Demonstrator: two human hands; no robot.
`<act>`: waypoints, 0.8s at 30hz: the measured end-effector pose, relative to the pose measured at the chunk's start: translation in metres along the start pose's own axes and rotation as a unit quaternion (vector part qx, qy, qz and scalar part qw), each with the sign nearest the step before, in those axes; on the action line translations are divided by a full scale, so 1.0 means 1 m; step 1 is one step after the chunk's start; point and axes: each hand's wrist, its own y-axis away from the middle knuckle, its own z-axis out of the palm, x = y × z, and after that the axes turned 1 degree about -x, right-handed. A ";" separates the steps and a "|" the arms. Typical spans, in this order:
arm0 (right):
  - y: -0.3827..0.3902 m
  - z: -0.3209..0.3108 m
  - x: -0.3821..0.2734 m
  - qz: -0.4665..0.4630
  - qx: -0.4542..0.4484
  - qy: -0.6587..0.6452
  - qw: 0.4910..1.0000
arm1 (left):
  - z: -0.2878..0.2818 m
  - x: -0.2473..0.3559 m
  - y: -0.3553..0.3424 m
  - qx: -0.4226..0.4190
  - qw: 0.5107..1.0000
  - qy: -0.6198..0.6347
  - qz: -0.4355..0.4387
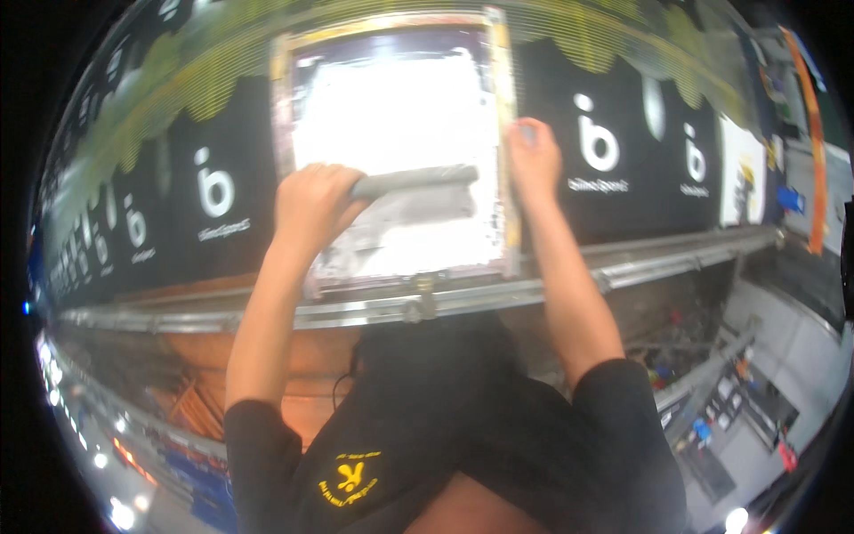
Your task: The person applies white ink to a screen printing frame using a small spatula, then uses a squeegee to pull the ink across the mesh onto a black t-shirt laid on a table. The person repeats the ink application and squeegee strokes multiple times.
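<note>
I see the grey bar lying crosswise over the lower half of the white-coated panel, inside the upright rectangular frame. The bar is matte, smooth and long, tilted slightly up to its right, with a greyer smear on the panel below it. The white is glaring, its edges ragged and streaky. The frame's sides look worn, yellowish and pinkish. The left hand is closed around the bar's left end. The right hand is curled at the frame's right side; I cannot tell whether it grips anything. Around the frame I see flat black material with white rounded shapes and yellow striped patches, then a shiny metal rail nearest the body.
</note>
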 end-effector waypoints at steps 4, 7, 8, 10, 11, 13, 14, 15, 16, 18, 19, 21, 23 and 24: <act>0.005 -0.003 -0.014 0.016 0.006 0.041 0.999 | 0.005 -0.055 -0.089 -0.058 0.997 -0.015 -0.040; 0.005 0.006 -0.020 0.017 0.001 0.034 0.999 | 0.001 -0.098 -0.152 -0.079 0.996 -0.042 -0.025; 0.007 0.007 -0.024 0.032 -0.006 0.033 0.999 | 0.004 -0.108 -0.165 -0.085 0.995 -0.043 -0.033; -0.006 0.015 -0.016 0.010 -0.002 0.048 0.999 | 0.018 -0.128 -0.190 -0.097 0.993 -0.043 -0.043; -0.015 0.017 -0.002 -0.027 0.006 0.066 0.997 | 0.028 -0.139 -0.194 -0.066 0.997 -0.047 -0.020; -0.035 0.027 -0.016 -0.073 0.009 0.070 0.995 | 0.042 -0.155 -0.197 -0.066 0.994 -0.085 -0.029; -0.057 0.034 -0.040 -0.225 0.062 0.073 0.970 | 0.043 -0.155 -0.198 -0.067 0.992 -0.103 -0.030; -0.074 0.041 -0.079 -0.327 0.097 0.085 0.936 | 0.043 -0.153 -0.200 -0.069 0.993 -0.079 -0.057; -0.088 0.047 -0.117 -0.362 0.054 0.071 0.928 | 0.043 -0.152 -0.200 -0.075 0.993 -0.067 -0.058; -0.114 0.064 -0.169 -0.415 -0.072 0.143 0.896 | 0.041 -0.151 -0.202 -0.081 0.994 -0.046 -0.064; -0.120 0.071 -0.186 -0.387 -0.171 0.211 0.881 | 0.043 -0.149 -0.201 -0.078 0.994 -0.052 -0.062; -0.120 0.088 -0.178 -0.343 -0.203 0.185 0.898 | 0.044 -0.140 -0.198 -0.051 0.996 -0.049 -0.060; -0.105 0.091 -0.166 -0.318 -0.223 0.122 0.913 | 0.048 -0.133 -0.181 -0.029 0.996 -0.046 -0.071; -0.093 0.089 -0.158 -0.326 -0.221 0.180 0.901 | 0.052 -0.126 -0.169 -0.020 0.996 -0.043 -0.078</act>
